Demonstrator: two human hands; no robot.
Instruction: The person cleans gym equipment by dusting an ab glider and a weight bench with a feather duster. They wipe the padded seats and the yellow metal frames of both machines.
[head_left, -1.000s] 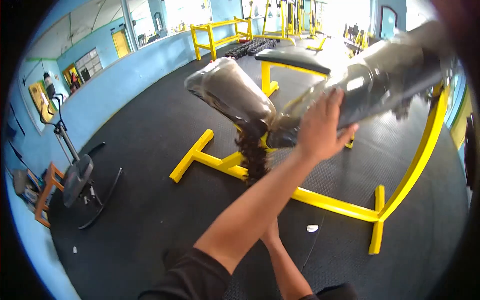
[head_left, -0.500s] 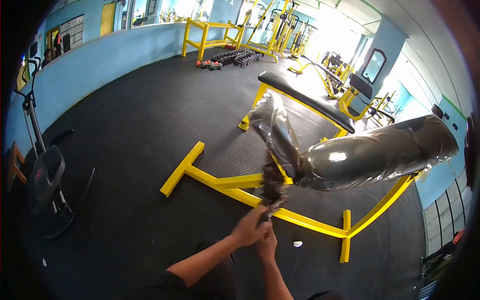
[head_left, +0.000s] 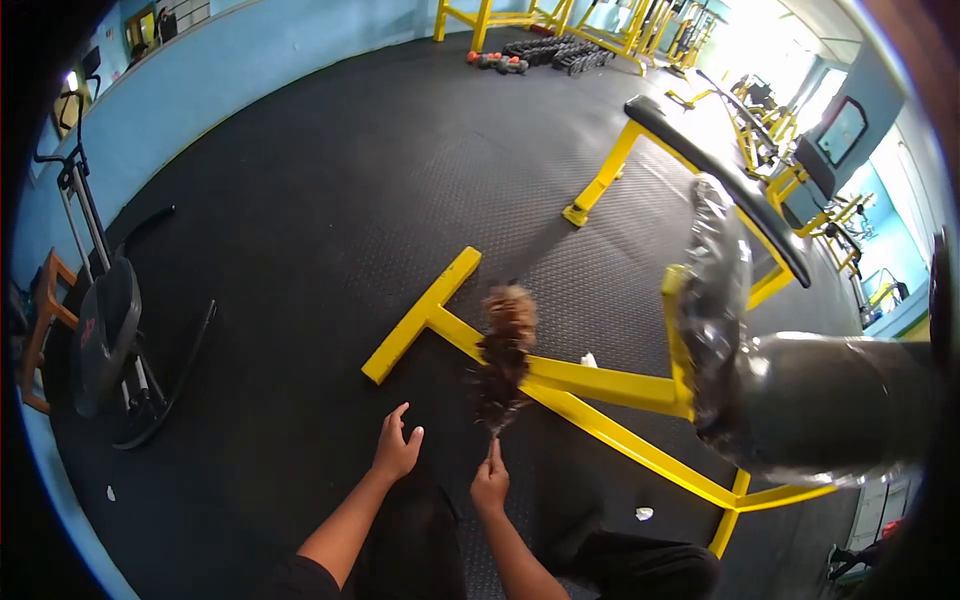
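My right hand is closed round the handle of a brown feather duster, index finger stretched along it. The duster points up and away from me, its feathers overlapping the yellow bench frame. To the left, my left hand holds nothing, thumb and fingers apart above the dark floor. Right of the duster, the bench's black seat pad and upright pad are wrapped in shiny clear plastic.
A second bench with a black pad stands behind. An exercise machine is at the left, by the blue wall. Dumbbells lie at the back. A white scrap lies on the black floor near my knee.
My left hand has let go of the duster and moved left, its fingers now apart. The duster has swung left from the upright pad toward the frame's far end. The view has turned down and left.
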